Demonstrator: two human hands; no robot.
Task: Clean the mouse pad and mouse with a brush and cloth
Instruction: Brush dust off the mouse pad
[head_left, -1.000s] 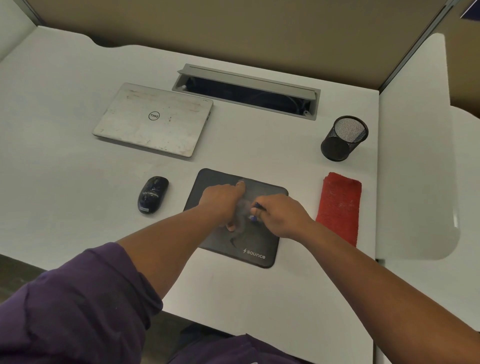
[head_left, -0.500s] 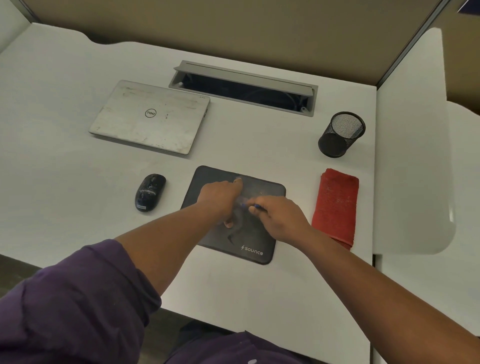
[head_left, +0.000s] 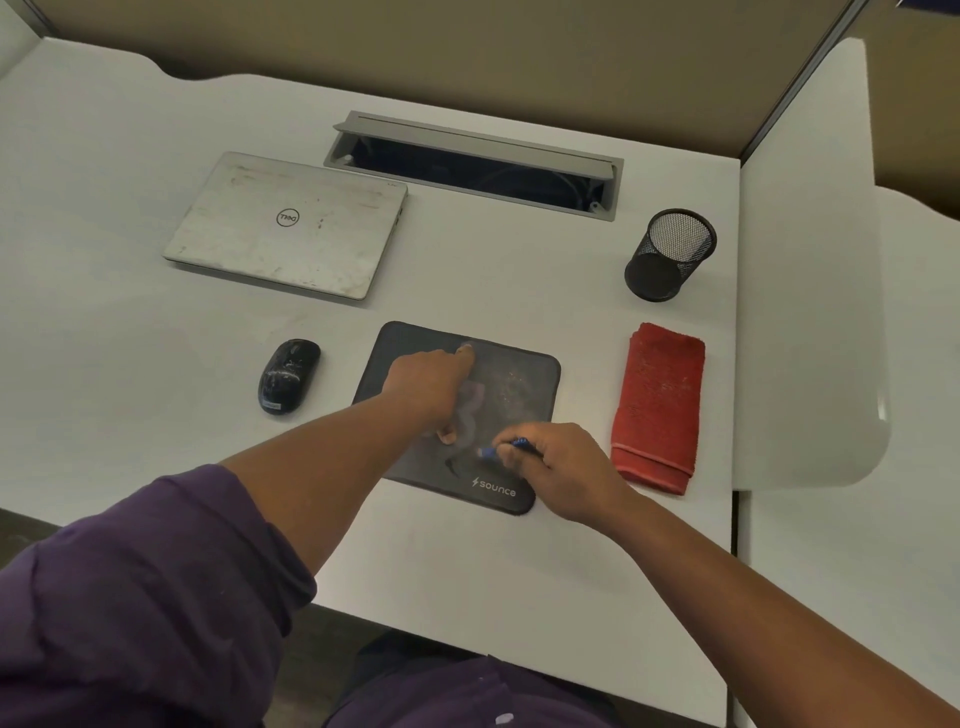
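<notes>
A dark mouse pad with white dusty specks lies on the white desk. My left hand rests on its left half, index finger and thumb spread flat and pressing it down. My right hand grips a small blue brush near the pad's front right corner, with the brush tip on the pad. A black, dusty mouse sits on the desk to the left of the pad. A folded red cloth lies to the right of the pad.
A closed silver laptop lies at the back left. A grey cable tray is open at the back. A black mesh pen cup stands behind the cloth. A white partition panel borders the desk on the right.
My right hand has drawn the brush from the pad's middle toward its front right corner. My left hand stays pressed on the pad.
</notes>
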